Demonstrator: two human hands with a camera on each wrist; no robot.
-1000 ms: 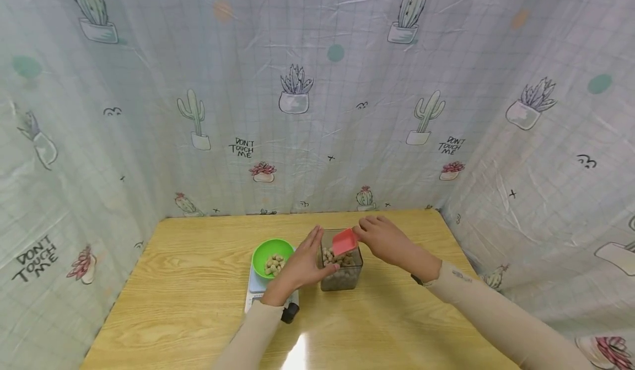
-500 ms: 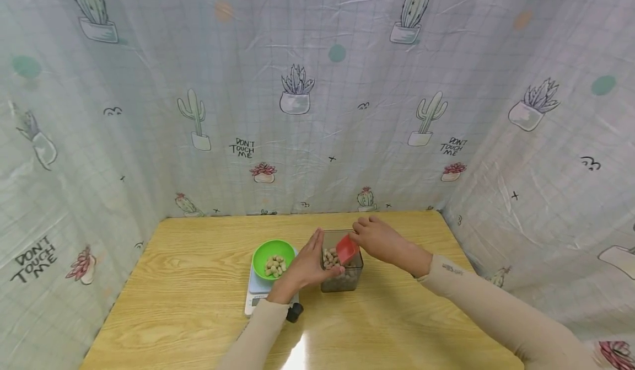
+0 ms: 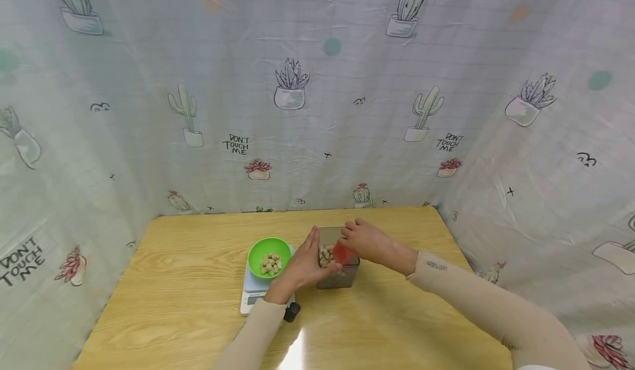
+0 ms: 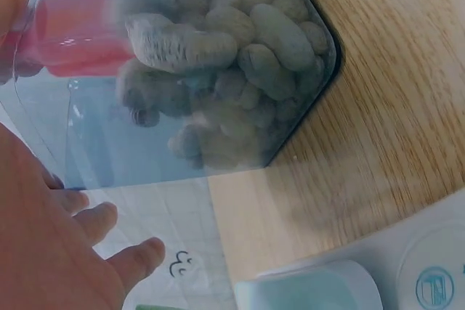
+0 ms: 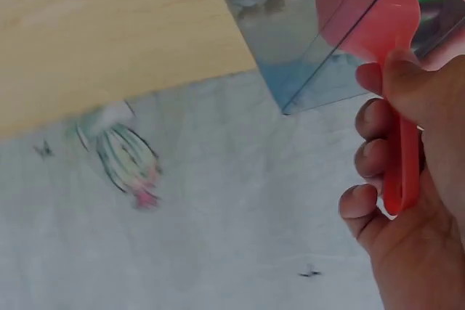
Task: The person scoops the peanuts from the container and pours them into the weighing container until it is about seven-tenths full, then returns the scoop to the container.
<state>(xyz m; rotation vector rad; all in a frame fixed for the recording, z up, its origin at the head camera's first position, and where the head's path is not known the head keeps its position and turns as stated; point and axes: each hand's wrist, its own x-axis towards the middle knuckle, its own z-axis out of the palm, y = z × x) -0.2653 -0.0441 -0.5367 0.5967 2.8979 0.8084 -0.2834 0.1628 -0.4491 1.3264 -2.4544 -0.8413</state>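
A clear, smoky square container (image 3: 339, 279) holding unshelled peanuts (image 4: 280, 38) stands on the table. Along its left side lies my left hand (image 3: 300, 269), fingers straight and thumb reaching across the front rim. My right hand (image 3: 371, 243) grips the handle of a red scoop (image 5: 401, 157), fingers curled round it. The scoop's head is down inside the container, seen through the wall in the left wrist view, with its mouth against the peanuts. To the left, a green bowl (image 3: 256, 253) with several peanuts (image 3: 270, 263) sits on a white kitchen scale (image 3: 252, 303), partly covered by my left forearm.
The wooden table (image 3: 188, 282) ends at a patterned cloth backdrop (image 3: 317, 182) behind and at both sides. A black device (image 3: 292, 311) is at my left wrist, just right of the scale.
My right hand has tilted the scoop and lowered it into the container, moving slightly left. The left hand stays at the container's side. The head view has shifted a little.
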